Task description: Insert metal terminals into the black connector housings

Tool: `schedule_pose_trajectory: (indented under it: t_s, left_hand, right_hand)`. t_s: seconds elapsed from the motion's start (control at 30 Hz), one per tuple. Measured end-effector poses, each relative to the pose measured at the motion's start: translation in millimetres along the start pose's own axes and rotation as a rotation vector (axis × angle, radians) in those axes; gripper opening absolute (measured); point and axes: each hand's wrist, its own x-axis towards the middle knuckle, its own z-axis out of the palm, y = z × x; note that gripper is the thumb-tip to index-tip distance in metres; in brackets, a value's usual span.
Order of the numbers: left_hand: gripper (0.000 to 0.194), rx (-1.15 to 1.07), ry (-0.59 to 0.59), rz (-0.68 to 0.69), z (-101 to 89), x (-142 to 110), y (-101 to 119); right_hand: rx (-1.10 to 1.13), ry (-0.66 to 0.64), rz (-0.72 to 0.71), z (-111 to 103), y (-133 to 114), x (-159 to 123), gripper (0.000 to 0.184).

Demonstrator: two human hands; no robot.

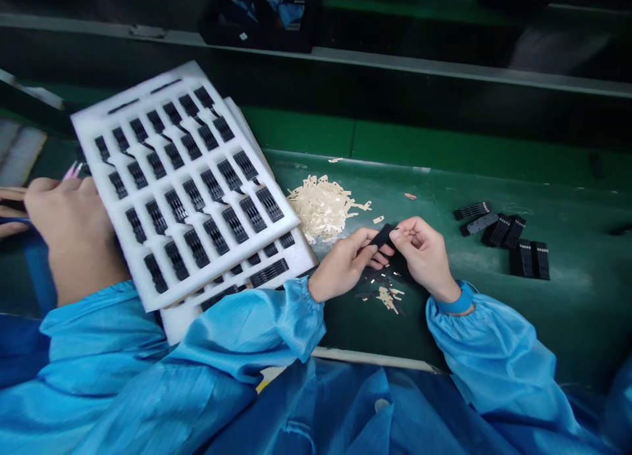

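Note:
Between my two hands is a flat black rectangular part (pixel 382 236), tilted over the bench. My left hand (pixel 345 263) is closed around its lower end, thumb on top and fingers beneath. At the upper right corner of that part, the thumb and forefinger of my right hand (pixel 425 257) are pinched together; whatever sits between them is too small to name. Under my hands lie small cream tabs (pixel 390 299) and small dark pieces (pixel 379 275). Just beyond my left hand rises a heap of cream-coloured flat tabs (pixel 323 205).
White foam trays (pixel 148 241) filled with black slotted parts are stacked at the left. Several black blocks (pixel 498 230) lie on the green bench (pixel 494 323) at right. A co-worker's hand (pixel 74 224) is beside the trays. A dark bin (pixel 261 30) stands on the back shelf.

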Motion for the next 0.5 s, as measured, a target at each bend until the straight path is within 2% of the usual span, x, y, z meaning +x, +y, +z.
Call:
schedule_pose_trajectory:
  t_s: [0.1,0.27,0.37,0.5]
  left_hand:
    - [0.027,-0.111,-0.040,-0.052,-2.8,-0.3,4.7]
    - [0.028,-0.315,-0.162,-0.193,-5.9,-1.2,12.5]
    - [0.032,-0.377,-0.181,-0.268,-4.9,-1.1,12.7]
    - [0.033,-0.378,-0.182,-0.311,-4.4,-0.3,12.1]
  right_hand:
    - [0.036,-0.057,0.011,-5.0,-2.7,1.9,0.027]
    - [0.235,-0.275,0.062,-10.7,-0.7,1.4,0.028]
    - [0.285,-0.295,0.033,-9.0,0.1,-0.4,0.027]
    - [0.245,-0.251,-0.021,-3.7,-2.5,-3.1,0.028]
